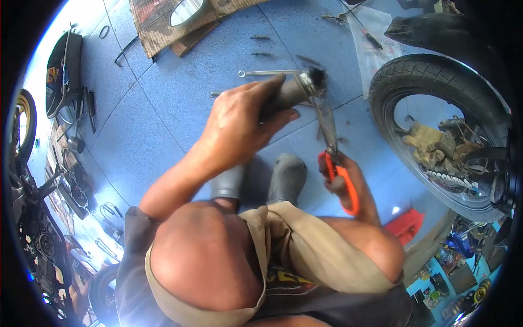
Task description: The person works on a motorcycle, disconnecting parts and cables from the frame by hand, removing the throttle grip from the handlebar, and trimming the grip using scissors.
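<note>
My left hand [237, 117] is wrapped round a dark grey cylinder [289, 95], with the thumb below it and the fingers above. The cylinder's far end is pale and shiny, with a blurred black tip; its exact kind does not show. In my right hand [351, 182] is a pair of scissors [348, 188] with orange handles, fingers through the loops. Its blades point up and away, reaching the cylinder's pale end. Whether the blades touch it I cannot tell. Just beyond my left hand, a wrench [261, 72] lies on the blue tiled floor.
A motorcycle wheel [389, 82] stands at the right. Cardboard [155, 27] with a mirror lies at the top. Small metal parts [260, 37] and a plastic bag [362, 52] are on the floor. Motorcycle parts line the left; a red object [406, 226] lies lower right.
</note>
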{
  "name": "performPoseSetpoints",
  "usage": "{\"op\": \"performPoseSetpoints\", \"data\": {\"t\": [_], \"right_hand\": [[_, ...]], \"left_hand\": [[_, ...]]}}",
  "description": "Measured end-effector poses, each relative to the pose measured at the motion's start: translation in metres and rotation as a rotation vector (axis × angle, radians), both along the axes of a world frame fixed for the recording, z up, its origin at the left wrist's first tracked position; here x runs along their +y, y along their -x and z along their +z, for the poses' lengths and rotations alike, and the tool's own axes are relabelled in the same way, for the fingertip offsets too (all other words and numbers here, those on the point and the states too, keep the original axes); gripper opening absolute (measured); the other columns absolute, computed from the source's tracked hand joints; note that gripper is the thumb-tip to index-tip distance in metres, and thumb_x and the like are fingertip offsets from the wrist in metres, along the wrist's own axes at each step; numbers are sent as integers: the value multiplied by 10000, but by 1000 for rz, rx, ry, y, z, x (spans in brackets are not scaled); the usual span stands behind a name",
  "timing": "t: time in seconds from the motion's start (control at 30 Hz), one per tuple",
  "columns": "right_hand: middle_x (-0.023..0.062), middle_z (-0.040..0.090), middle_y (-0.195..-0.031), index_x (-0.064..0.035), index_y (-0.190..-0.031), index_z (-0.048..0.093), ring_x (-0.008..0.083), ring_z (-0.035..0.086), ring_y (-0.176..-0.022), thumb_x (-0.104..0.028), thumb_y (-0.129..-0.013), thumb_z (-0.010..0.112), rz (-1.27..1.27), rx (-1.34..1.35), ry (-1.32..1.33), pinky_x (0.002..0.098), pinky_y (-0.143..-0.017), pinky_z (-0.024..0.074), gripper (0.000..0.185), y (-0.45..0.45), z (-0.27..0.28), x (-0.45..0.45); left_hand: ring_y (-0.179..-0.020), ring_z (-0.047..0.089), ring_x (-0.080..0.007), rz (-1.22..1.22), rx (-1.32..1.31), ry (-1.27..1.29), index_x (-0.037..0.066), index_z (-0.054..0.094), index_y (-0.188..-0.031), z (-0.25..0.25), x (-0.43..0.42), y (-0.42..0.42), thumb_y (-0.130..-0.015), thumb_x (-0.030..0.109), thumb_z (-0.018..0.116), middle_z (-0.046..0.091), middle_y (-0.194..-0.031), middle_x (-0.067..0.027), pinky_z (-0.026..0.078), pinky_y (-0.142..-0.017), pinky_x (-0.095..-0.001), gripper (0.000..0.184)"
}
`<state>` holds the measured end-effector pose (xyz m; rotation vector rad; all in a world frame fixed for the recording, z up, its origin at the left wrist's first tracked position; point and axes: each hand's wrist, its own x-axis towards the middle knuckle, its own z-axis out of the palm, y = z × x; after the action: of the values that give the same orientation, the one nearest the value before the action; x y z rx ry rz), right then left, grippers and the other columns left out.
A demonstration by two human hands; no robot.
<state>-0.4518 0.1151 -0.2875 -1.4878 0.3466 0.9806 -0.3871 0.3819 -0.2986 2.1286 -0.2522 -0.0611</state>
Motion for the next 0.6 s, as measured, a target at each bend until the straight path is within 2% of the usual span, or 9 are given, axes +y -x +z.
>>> {"op": "performPoseSetpoints", "data": {"t": [0.03, 0.17, 0.23, 0.33, 0.43, 0.6], "right_hand": [[-42, 463, -859, -63, -1123, 529, 28, 409, -673, -746, -589, 787, -7, 26, -10, 183, -531, 344, 905, 0, 0, -1], [-42, 458, -842, -57, -1128, 533, 38, 411, -668, -744, -603, 780, 3, 17, -41, 190, -535, 353, 900, -2, 4, 3], [17, 453, -723, -6, -942, 534, 104, 430, -625, -845, -749, 514, 148, -203, 59, 283, -543, 369, 861, -5, 5, 10], [15, 446, -717, -8, -907, 536, 121, 438, -634, -817, -790, 499, 84, -91, -87, 312, -555, 380, 818, -12, 24, 18], [15, 447, -717, -9, -906, 536, 120, 438, -634, -815, -792, 498, 79, -94, -91, 311, -554, 380, 815, -13, 18, 15], [14, 447, -717, -10, -902, 535, 119, 436, -632, -810, -798, 495, 50, -107, -114, 310, -553, 379, 808, -8, 15, 15]], "left_hand": [[-775, 684, -357, -1, 0, 1, -15, 622, -1212, 2, 0, 0, -796, 314, 786, 682, -892, -214, 526, -698, -395, 556], [-778, 687, -353, 48, 8, -68, 10, 631, -1208, 7, -4, 2, -787, 321, 793, 691, -894, -192, 533, -696, -400, 548], [-781, 687, -353, 61, -6, -93, 15, 627, -1216, 5, -7, 4, -785, 324, 793, 692, -895, -179, 535, -696, -402, 556], [-809, 674, -357, 75, -12, -121, 18, 599, -1245, 4, -15, 6, -786, 310, 793, 673, -934, -171, 534, -709, -409, 578], [-833, 654, -366, 110, 33, -119, 13, 567, -1267, 6, -22, 9, -793, 293, 785, 645, -978, -173, 527, -724, -421, 592], [-839, 645, -370, 136, -80, 55, -10, 532, -1158, -6, -24, 8, -799, 195, 780, 631, -967, -196, 514, -729, -423, 482]]}}
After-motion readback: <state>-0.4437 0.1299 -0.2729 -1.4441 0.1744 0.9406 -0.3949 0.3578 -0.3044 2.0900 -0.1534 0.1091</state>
